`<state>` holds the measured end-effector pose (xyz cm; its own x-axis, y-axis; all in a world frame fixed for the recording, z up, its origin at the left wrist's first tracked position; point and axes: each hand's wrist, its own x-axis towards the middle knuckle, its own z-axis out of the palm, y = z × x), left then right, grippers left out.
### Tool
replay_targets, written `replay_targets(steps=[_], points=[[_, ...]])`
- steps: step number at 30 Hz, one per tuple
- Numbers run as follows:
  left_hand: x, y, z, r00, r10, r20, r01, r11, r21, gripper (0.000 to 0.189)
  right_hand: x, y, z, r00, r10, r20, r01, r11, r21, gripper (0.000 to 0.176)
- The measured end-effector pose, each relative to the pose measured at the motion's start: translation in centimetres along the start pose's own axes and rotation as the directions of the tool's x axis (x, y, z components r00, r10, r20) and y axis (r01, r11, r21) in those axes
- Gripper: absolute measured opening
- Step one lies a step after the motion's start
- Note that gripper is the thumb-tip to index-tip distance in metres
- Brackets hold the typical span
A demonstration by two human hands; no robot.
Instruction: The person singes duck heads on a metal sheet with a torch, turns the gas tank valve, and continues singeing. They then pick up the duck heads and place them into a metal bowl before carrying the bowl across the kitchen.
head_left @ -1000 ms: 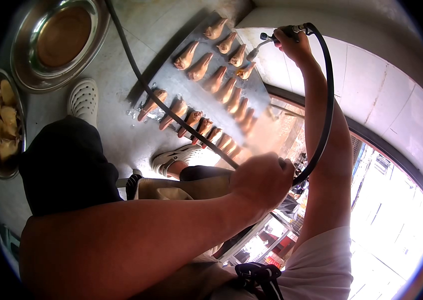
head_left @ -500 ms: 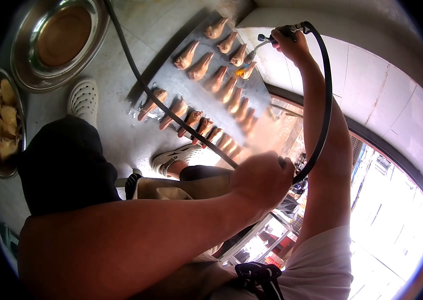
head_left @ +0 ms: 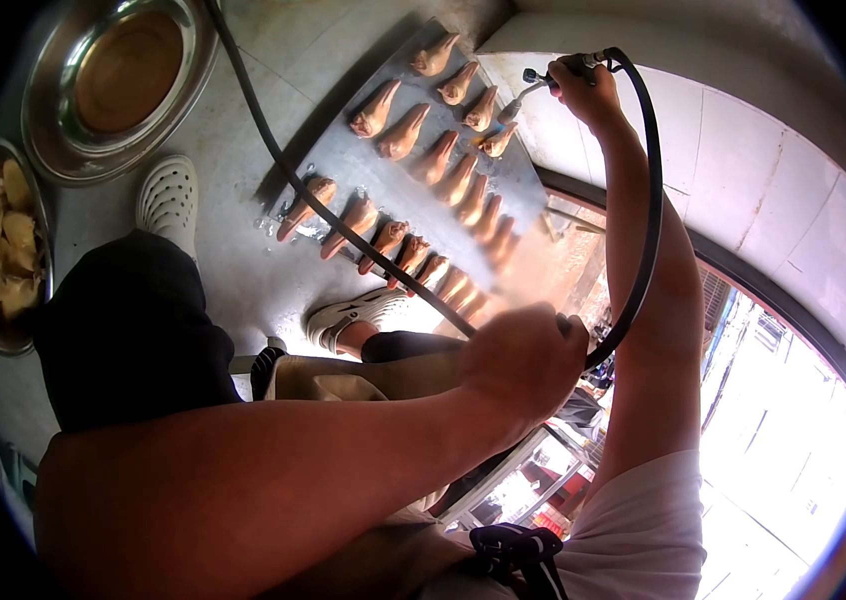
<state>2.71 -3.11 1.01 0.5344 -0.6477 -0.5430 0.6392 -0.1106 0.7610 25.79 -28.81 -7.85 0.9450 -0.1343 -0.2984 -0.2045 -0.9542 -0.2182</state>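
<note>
My right hand (head_left: 588,85), fingers wrapped round its handle, holds a gas torch (head_left: 535,77). The torch's nozzle (head_left: 510,110) points down at the nearest of several tapered, skin-on meat pieces that look like trotters (head_left: 498,140). These lie in rows on a grey metal sheet (head_left: 343,150). Closer to my body, my left hand (head_left: 523,360) is closed round a black hose (head_left: 653,200). The hose loops up to the torch and also runs across the sheet, in front of some pieces. My left fingers are mostly turned away from view.
A wide metal basin (head_left: 43,130) stands on the floor at upper left. Below it is a metal bowl (head_left: 46,250) with pale yellowish pieces. My feet in pale clogs (head_left: 168,205) are beside the sheet. A low tiled wall (head_left: 733,150) rises on the right, near the torch.
The orange glow on the meat piece under the nozzle has faded. My right hand and the torch have shifted very slightly right; my left hand has stayed in place.
</note>
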Motion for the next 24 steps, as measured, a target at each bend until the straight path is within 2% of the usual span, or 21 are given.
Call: replay_targets(steps=[5, 8, 11, 14, 17, 21, 24], points=[[0.1, -0.2, 0.3, 1.000, 0.010, -0.006, -0.010, 1.000, 0.005, 0.051, -0.3, 0.1, -0.1, 1.000, 0.003, -0.002, -0.003, 1.000, -0.004, 0.033], [0.1, -0.2, 0.4, 1.000, 0.005, -0.008, -0.005, 1.000, 0.012, 0.051, -0.2, 0.3, -0.4, 0.994, 0.084, 0.074, -0.083, 0.996, -0.016, 0.031], [0.2, -0.3, 0.6, 1.000, 0.012, -0.013, -0.012, 1.000, 0.015, 0.051, -0.4, 0.6, 0.0, 0.999, 0.034, -0.011, -0.034, 0.999, 0.015, 0.034], [0.2, -0.4, 0.7, 1.000, 0.010, -0.010, -0.009, 1.000, 0.028, 0.051, -0.2, 0.8, -0.3, 0.995, 0.065, 0.071, -0.066, 0.998, 0.004, 0.028], [0.0, -0.2, 0.4, 1.000, -0.005, 0.008, 0.005, 1.000, 0.028, 0.051, -0.6, 0.8, 0.0, 0.999, 0.037, -0.006, -0.037, 0.999, 0.028, 0.033], [-0.3, -0.4, 0.7, 1.000, -0.002, 0.001, 0.002, 1.000, 0.019, 0.051, -1.7, 0.1, 0.1, 0.999, -0.046, -0.012, 0.047, 0.997, 0.057, 0.035], [-0.7, -0.7, 1.1, 1.000, 0.009, 0.011, -0.010, 0.999, 0.048, 0.050, -2.2, 0.3, 0.0, 0.997, 0.012, -0.078, -0.018, 0.997, -0.081, 0.035]])
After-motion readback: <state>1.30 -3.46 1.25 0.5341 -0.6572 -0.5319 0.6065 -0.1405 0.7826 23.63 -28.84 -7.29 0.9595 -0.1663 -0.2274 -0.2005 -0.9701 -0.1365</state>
